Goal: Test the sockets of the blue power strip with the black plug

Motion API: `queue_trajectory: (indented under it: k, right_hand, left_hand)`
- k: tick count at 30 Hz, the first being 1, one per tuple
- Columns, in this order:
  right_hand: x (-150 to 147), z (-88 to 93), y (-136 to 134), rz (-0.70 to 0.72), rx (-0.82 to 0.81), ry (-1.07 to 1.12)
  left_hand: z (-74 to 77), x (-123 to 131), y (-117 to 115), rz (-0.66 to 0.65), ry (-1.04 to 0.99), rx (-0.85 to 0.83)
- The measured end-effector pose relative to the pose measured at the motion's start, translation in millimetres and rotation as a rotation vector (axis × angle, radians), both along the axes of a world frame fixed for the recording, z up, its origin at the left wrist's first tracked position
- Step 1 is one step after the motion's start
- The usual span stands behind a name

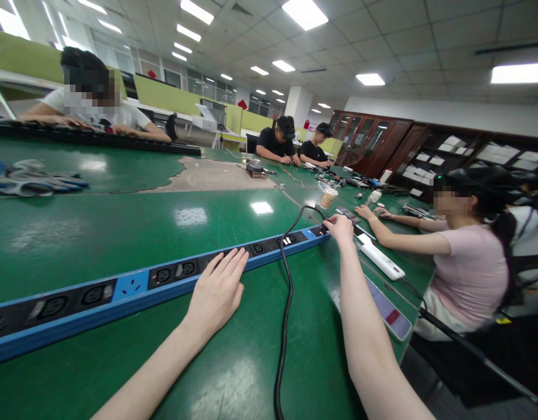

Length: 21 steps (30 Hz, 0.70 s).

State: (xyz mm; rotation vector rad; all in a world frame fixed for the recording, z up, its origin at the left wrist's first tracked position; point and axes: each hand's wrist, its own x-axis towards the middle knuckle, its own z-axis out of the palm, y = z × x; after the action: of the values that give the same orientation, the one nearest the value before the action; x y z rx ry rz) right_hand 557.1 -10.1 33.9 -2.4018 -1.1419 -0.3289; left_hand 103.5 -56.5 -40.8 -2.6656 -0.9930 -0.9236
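Note:
A long blue power strip [133,286] with black and blue sockets runs diagonally across the green table. My left hand [220,286] lies flat over its middle, fingers stretched out and holding nothing. At the strip's far right end, my right hand [340,228] is closed, thumb and fingers pinched around the end of a black power cable [287,303]. The fingers partly hide where cable and strip meet. From there the cable loops up, crosses over the strip and trails down the table towards me.
A phone [389,309] and a white handheld device [380,259] lie right of my right forearm. Blue-grey gloves [32,178] rest at left. Beyond my right hand stands a plastic cup [328,196]. Co-workers sit around the table [133,219], one close at right.

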Motion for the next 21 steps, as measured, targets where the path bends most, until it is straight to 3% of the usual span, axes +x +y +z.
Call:
queue_trajectory:
  k: [21]
  right_hand:
    - [2.6, -1.7, 3.9, 0.067, 0.003, -0.089]
  left_hand:
    - [0.0, 0.2, -0.4, -0.006, -0.024, -0.008]
